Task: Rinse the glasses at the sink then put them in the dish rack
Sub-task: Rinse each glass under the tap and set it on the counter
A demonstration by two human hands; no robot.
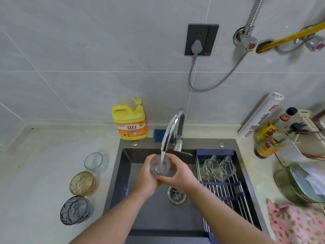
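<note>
Nearest me, left of the dark grey square sink (140,217), three glasses wait on the pale worktop (44,173): a smoky grey textured glass (75,210), an amber textured glass (82,183) behind it, and a clear bluish glass (94,161) beyond; a careless left elbow could sweep the grey one off. Over the sink's middle, my left hand (147,175) and right hand (177,176) both curl round a small clear glass (159,167), mouth up under the running stream of water (162,156). Wet glass is slick, so a slack grip could drop it onto the hard basin. Across the sink's right side lies the steel-rod dish rack (226,189), with two clear rinsed glasses (218,168) at its far end; setting mine down hastily might knock them. At the sink's back, the curved chrome tap (173,124) hangs just above my glass, and lifting carelessly could chip the rim.
</note>
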